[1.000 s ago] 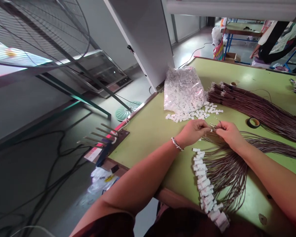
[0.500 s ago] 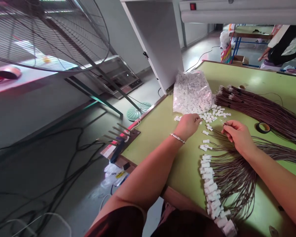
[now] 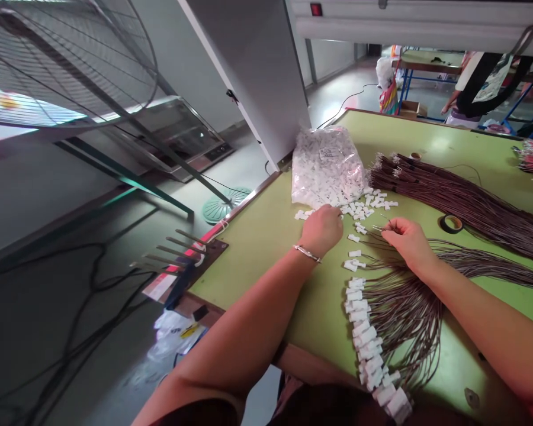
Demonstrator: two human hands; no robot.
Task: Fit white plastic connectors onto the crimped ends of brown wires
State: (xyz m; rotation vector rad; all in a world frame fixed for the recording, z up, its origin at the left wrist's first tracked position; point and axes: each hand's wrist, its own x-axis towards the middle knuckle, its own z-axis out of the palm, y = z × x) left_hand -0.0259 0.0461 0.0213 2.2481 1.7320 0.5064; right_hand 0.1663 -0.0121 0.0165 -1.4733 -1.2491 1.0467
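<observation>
Both hands (image 3: 323,229) (image 3: 407,239) are over a green table (image 3: 257,248) (caged fan (image 3: 89,71) nearby)

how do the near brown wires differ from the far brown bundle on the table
The near wires fan out loosely towards the table's front edge, while the far bundle lies gathered tight.
Many of the near wires end in white plugs; the far bundle's left ends show pale tips with no plugs on them.
Both are thin, brown and laid on the same green table.
</observation>
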